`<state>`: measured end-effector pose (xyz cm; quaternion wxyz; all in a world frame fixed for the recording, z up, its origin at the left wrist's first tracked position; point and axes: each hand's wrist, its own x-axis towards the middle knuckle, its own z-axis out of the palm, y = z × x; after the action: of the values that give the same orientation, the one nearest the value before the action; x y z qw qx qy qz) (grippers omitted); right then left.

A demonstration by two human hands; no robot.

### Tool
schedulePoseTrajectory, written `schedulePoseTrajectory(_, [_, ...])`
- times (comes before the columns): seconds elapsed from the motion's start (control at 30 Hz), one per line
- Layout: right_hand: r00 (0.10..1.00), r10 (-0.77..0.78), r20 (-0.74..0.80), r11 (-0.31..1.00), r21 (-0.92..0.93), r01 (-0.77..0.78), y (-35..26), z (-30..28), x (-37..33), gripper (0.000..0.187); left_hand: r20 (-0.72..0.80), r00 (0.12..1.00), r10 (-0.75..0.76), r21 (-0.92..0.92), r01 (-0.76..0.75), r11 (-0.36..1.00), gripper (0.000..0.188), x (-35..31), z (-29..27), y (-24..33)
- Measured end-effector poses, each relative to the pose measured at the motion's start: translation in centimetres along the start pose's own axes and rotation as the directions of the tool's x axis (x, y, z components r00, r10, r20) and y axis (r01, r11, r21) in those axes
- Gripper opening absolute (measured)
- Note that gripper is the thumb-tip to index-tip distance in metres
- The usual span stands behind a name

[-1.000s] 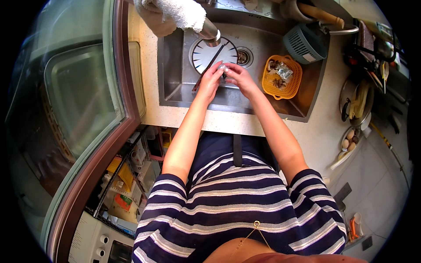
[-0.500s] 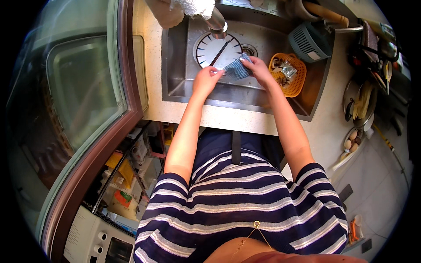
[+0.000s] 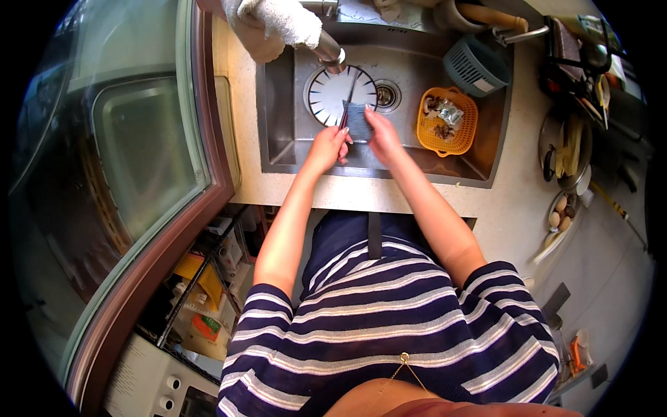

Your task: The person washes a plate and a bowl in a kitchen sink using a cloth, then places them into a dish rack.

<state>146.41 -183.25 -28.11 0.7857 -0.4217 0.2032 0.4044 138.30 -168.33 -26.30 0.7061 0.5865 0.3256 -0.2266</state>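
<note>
My left hand [image 3: 328, 147] is closed around the lower end of dark chopsticks [image 3: 344, 116], which point away from me over the plate. Beside them, a blue-grey ribbed cloth [image 3: 359, 125] is pinched in my right hand [image 3: 382, 137], its edge against the chopsticks. A round white plate [image 3: 326, 94] with dark marks around its rim lies in the steel sink [image 3: 292, 151] beyond my hands. How many chopsticks I hold is hard to make out.
The tap [image 3: 331, 59], draped with a white towel [image 3: 281, 26], hangs over the plate. On the sink's right stand an orange basket [image 3: 445, 146] with scraps and a blue-grey basket [image 3: 472, 66]. A framed window [image 3: 208, 139] stands open at left; eggs [image 3: 559, 214] sit at right.
Both hands have come closer together, and the right has moved left with the cloth. The chopsticks now point more straight ahead, with the cloth alongside them.
</note>
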Motion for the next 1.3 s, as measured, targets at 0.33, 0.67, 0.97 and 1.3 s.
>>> schedulePoseTrajectory(0.33, [0.981,-0.114,-0.159,0.983,-0.161,0.088,2.2,3.3,0.5,0.025,0.003,1.000,-0.029,-0.014,0.029,0.999,0.028,-2.0,3.5,1.9])
schedulePoseTrajectory(0.67, [0.953,-0.172,-0.251,0.984,0.002,0.178,-4.3,3.7,8.2,0.027,-0.237,0.951,0.197,0.187,-0.154,0.970,0.032,-5.8,4.9,2.9])
schedulePoseTrajectory(0.97, [0.982,0.022,-0.190,0.991,-0.125,-0.046,-3.7,1.4,6.2,0.023,-0.277,0.935,0.221,0.377,-0.106,0.920,0.024,-5.0,3.8,4.0])
schedulePoseTrajectory(1.3, [0.996,0.054,-0.066,0.972,-0.227,-0.068,-0.2,4.2,2.9,0.030,-0.263,0.955,0.135,0.111,-0.109,0.988,0.024,-3.1,3.6,2.4])
